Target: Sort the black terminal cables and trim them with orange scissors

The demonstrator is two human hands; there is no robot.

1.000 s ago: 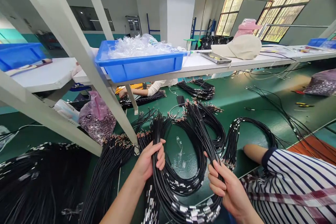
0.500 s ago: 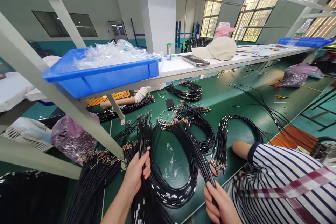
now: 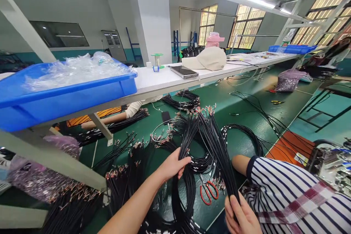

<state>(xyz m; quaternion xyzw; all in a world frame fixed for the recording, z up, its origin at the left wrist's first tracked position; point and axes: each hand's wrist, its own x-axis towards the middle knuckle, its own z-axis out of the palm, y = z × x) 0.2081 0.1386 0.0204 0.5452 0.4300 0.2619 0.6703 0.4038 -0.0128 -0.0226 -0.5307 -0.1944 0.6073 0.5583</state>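
Observation:
My left hand point(image 3: 173, 165) is closed around a bundle of thin black cables point(image 3: 188, 139), whose stripped ends point up and away. Nearer the right, my right hand point(image 3: 241, 212) grips the lower part of another black cable bundle point(image 3: 222, 150). This one fans out upward to bare reddish ends, close beside the left bundle's top. Between the hands, red-handled scissors point(image 3: 210, 192) lie on the green table point(image 3: 216, 97). Coiled cables point(image 3: 201, 162) rest behind my left hand, and more cables with copper ends point(image 3: 117, 175) lie to its left.
A white shelf point(image 3: 153, 82) crosses above the table, carrying a blue tray point(image 3: 68, 104) of clear plastic, a phone point(image 3: 184, 72) and a cap point(image 3: 208, 58). A co-worker in a striped shirt point(image 3: 285, 179) sits close at right. Another person's arm point(image 3: 109, 120) reaches in beneath the shelf.
My left hand has moved right with its cable bundle, toward the other one. My right hand has shifted slightly right and down. The view has turned, and the scissors show more fully.

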